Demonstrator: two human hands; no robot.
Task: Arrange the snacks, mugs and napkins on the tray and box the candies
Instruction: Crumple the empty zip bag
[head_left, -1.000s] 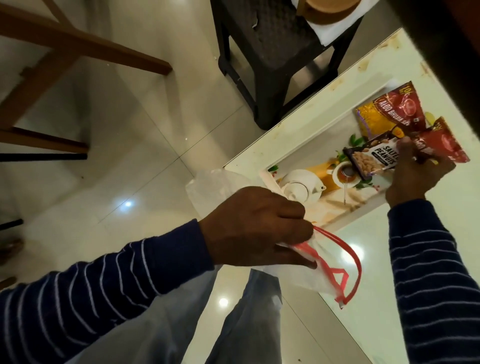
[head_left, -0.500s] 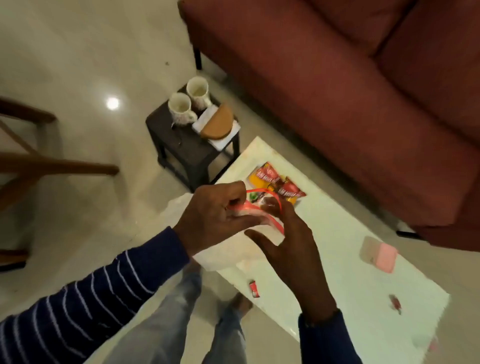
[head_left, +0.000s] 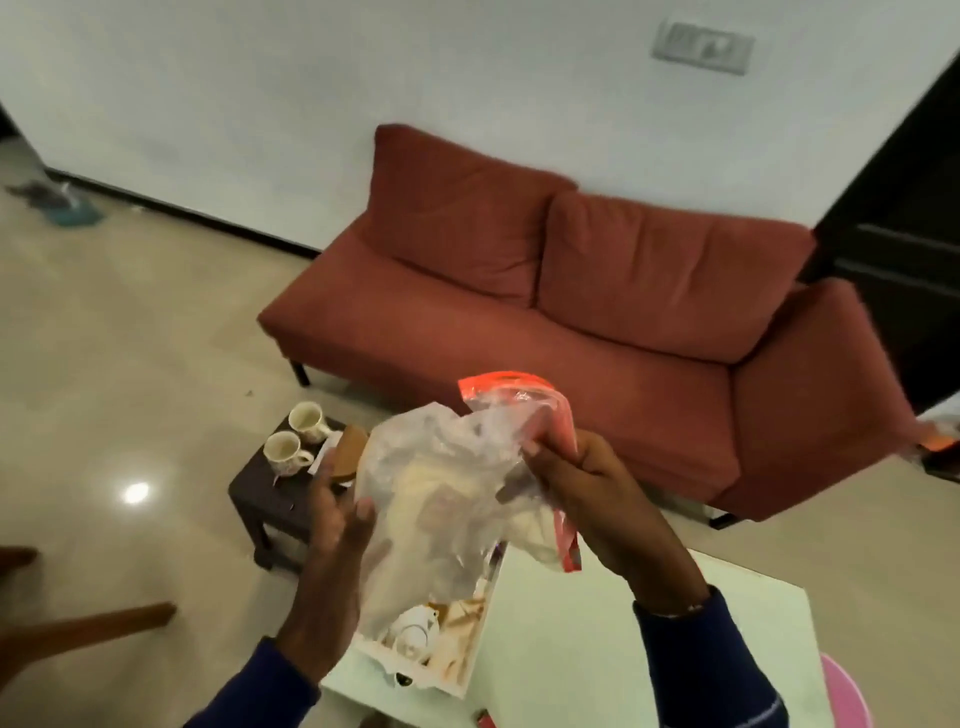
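I hold a crumpled clear plastic bag (head_left: 441, 483) with a red rim up in front of me, above the tray. My left hand (head_left: 337, 519) grips its lower left side. My right hand (head_left: 587, 493) is closed on the red rim. The white tray (head_left: 467, 660), printed with a teapot picture, lies on the white table (head_left: 597, 639), mostly hidden behind the bag. Two cream mugs (head_left: 306, 422) (head_left: 284, 460) stand on a small dark stool (head_left: 270, 499), beside white napkins under a brown wooden piece (head_left: 349, 458). The snack packets are hidden.
A red sofa (head_left: 571, 322) stands behind the table and stool. A small red candy (head_left: 485, 721) lies at the table's near edge. A pink round object (head_left: 847, 696) shows at the lower right. Wooden furniture legs (head_left: 88, 623) reach in from the left over the tiled floor.
My right hand left the snack packets on the tray and took hold of the bag's red rim. Both hands lifted the bag. My view swung up from the tray to the sofa and wall.
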